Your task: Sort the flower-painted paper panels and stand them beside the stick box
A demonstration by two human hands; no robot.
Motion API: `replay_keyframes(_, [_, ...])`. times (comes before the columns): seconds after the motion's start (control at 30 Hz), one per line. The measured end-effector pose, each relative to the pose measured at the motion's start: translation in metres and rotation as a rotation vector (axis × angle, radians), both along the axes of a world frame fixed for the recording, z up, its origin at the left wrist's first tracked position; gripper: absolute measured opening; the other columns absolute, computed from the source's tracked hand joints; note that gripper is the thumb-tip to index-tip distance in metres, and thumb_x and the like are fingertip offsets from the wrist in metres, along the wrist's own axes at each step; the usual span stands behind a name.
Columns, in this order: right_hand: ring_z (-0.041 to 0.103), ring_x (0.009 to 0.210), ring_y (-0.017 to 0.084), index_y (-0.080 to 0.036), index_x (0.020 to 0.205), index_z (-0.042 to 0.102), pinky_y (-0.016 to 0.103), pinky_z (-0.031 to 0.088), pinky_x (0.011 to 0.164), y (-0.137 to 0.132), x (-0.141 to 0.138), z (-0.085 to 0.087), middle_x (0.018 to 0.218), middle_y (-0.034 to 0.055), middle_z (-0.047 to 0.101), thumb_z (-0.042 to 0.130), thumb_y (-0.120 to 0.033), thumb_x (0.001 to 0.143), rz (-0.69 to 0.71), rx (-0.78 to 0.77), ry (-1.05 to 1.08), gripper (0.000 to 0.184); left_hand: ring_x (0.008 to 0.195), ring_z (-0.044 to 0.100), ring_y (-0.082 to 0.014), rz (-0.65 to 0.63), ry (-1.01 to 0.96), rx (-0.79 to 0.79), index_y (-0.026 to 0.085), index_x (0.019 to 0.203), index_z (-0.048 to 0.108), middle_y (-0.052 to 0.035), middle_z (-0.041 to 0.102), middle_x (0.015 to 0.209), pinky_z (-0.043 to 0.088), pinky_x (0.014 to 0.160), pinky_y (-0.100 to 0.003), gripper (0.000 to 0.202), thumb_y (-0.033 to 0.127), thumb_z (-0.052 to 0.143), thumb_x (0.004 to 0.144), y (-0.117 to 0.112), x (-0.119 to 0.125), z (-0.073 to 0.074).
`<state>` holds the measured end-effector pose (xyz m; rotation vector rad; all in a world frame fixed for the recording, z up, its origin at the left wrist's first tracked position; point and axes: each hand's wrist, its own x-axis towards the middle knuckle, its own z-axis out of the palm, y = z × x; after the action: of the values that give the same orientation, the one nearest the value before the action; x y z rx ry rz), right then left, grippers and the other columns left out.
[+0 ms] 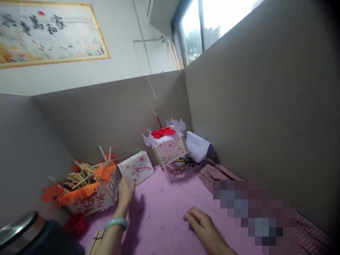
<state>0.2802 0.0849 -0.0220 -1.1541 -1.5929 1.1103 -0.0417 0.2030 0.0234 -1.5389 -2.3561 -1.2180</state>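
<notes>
My left hand, with a pale green bangle on its wrist, reaches to the lower left corner of a stack of white sheets painted with red flowers. Its thumb and fingers look apart, though the fingertips blur against the paper. The stack leans at the back of the pink tabletop. Over the table's front, my right hand is loosely curled, with nothing visible in it. Left of the stack stands a flower-painted box with orange paper fringe, full of wooden sticks.
A painted lantern-like box with red strips on top stands at the back; scissors lie below it. A white roll, checked cloth, red cup, bundled sticks and dark flask are around. Grey partitions enclose the table.
</notes>
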Motion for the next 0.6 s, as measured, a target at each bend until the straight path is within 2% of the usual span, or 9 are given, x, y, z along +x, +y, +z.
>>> replay_keyframes(0.07, [0.053, 0.071, 0.016, -0.019, 0.074, 0.059, 0.025, 0.040, 0.065, 0.001, 0.001, 0.002, 0.073, 0.0012, 0.056, 0.043, -0.042, 0.088, -0.032, 0.021, -0.004, 0.032, 0.116, 0.054, -0.0306, -0.094, -0.034, -0.025, 0.009, 0.111, 0.054, -0.0221, 0.059, 0.119, 0.042, 0.095, -0.040, 0.045, 0.030, 0.058, 0.071, -0.017, 0.016, 0.004])
replay_keyframes(0.13, [0.053, 0.073, 0.017, -0.019, 0.075, 0.059, 0.025, 0.040, 0.066, 0.003, 0.002, 0.009, 0.075, 0.0015, 0.057, 0.043, -0.043, 0.088, -0.052, 0.080, -0.010, 0.032, 0.115, 0.054, -0.0306, -0.252, -0.100, -0.053, 0.010, 0.112, 0.057, -0.0206, 0.060, 0.120, 0.041, 0.095, -0.042, 0.046, 0.032, 0.058, 0.072, -0.035, 0.034, 0.007])
replay_keyframes(0.27, [0.055, 0.077, 0.017, -0.019, 0.083, 0.062, 0.026, 0.041, 0.068, 0.013, 0.010, 0.037, 0.081, 0.0034, 0.060, 0.044, -0.039, 0.088, -0.069, 0.228, -0.087, 0.028, 0.111, 0.056, -0.0284, -0.489, -0.203, -0.103, 0.014, 0.108, 0.062, -0.0155, 0.063, 0.117, 0.042, 0.093, -0.042, 0.042, 0.038, 0.058, 0.073, -0.077, 0.070, 0.010])
replay_keyframes(0.37, [0.057, 0.079, 0.017, -0.018, 0.085, 0.064, 0.028, 0.042, 0.072, 0.025, 0.028, 0.053, 0.087, 0.0053, 0.062, 0.046, -0.032, 0.085, -0.108, 0.344, -0.238, 0.023, 0.105, 0.059, -0.0277, -0.620, -0.230, -0.189, 0.018, 0.105, 0.066, -0.0124, 0.065, 0.114, 0.044, 0.092, -0.042, 0.039, 0.041, 0.058, 0.074, -0.111, 0.097, 0.013])
replay_keyframes(0.43, [0.057, 0.085, 0.019, -0.018, 0.087, 0.065, 0.030, 0.042, 0.078, 0.031, 0.052, 0.053, 0.093, 0.0069, 0.063, 0.046, -0.029, 0.085, -0.188, 0.408, -0.397, 0.021, 0.106, 0.059, -0.0280, -0.663, -0.237, -0.232, 0.021, 0.103, 0.068, -0.0112, 0.067, 0.112, 0.042, 0.094, -0.042, 0.037, 0.041, 0.060, 0.073, -0.133, 0.111, 0.016])
replay_keyframes(0.5, [0.055, 0.094, 0.022, -0.017, 0.091, 0.065, 0.033, 0.040, 0.085, 0.031, 0.084, 0.045, 0.097, 0.0093, 0.063, 0.046, -0.027, 0.085, -0.326, 0.439, -0.557, 0.022, 0.107, 0.059, -0.0287, -0.691, -0.248, -0.282, 0.023, 0.102, 0.069, -0.0105, 0.067, 0.111, 0.041, 0.096, -0.043, 0.037, 0.042, 0.062, 0.071, -0.152, 0.121, 0.019])
replay_keyframes(0.6, [0.054, 0.098, 0.025, -0.017, 0.092, 0.066, 0.037, 0.039, 0.089, 0.023, 0.134, 0.029, 0.099, 0.0107, 0.064, 0.049, -0.028, 0.083, -0.499, 0.385, -0.712, 0.022, 0.108, 0.058, -0.0299, -0.702, -0.287, -0.333, 0.025, 0.101, 0.070, -0.0095, 0.068, 0.111, 0.040, 0.097, -0.043, 0.038, 0.043, 0.066, 0.068, -0.175, 0.129, 0.020])
